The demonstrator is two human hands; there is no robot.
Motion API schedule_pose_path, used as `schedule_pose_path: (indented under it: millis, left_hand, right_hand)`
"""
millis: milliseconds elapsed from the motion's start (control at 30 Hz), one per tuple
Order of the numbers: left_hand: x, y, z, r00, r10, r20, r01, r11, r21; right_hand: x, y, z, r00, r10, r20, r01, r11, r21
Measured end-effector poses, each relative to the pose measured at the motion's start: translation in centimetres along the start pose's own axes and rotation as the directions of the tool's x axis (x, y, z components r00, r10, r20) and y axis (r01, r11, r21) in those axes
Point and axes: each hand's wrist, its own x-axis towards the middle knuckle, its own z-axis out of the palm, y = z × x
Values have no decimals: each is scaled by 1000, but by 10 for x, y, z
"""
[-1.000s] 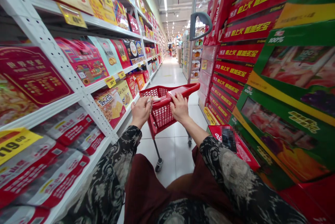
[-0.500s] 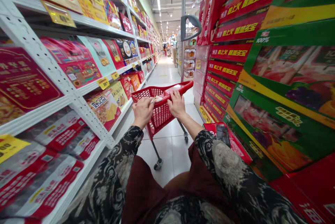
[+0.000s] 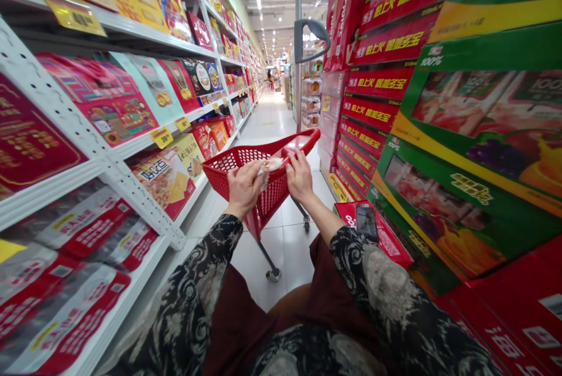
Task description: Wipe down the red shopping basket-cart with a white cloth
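Observation:
A red plastic shopping cart (image 3: 274,200) stands before me, turned slightly sideways in the aisle. My left hand (image 3: 246,187) is closed over the left part of its handle (image 3: 301,143). Beside those fingers a crumpled white piece with a reddish patch (image 3: 273,164) shows against the handle; its kind is unclear, and whether the fingers pinch it I cannot tell. My right hand (image 3: 300,178) wraps round the handle farther right. The cart basket's inside is mostly hidden.
White shelves (image 3: 114,159) with boxed and packaged foods line the left. Stacked red drink cartons (image 3: 377,86) and green juice boxes (image 3: 465,200) rise at the right. A low red box with a phone (image 3: 367,222) on it and a grey post (image 3: 298,95) flank the aisle floor (image 3: 273,109).
The cart's basket has swung left a little and its handle shifted left in view. More of the white piece shows beside my left hand. Both hands stay at the handle.

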Motion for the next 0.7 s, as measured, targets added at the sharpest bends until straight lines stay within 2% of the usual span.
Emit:
schedule_pose_path:
  millis: [100,167,333,500,700]
  left_hand:
    - [4,-4,3,993,-118,-15,117,991,-72]
    - [6,-2,6,989,-147,-12,145,985,-89]
    - [4,13,12,997,-73,-38,72,997,-15]
    - [2,25,17,999,1,-44,1,999,44]
    - [4,36,23,999,48,-22,-47,997,60]
  right_hand:
    - [2,0,-3,1000,19,24,-18,1000,-16]
    - [-1,-6,-2,998,58,-5,-58,998,-33]
    - [-12,-13,5,996,61,-69,-59,998,33]
    - [-9,7,3,996,26,-85,-18,995,95]
    - [-1,17,-4,994,64,-86,-60,997,50]
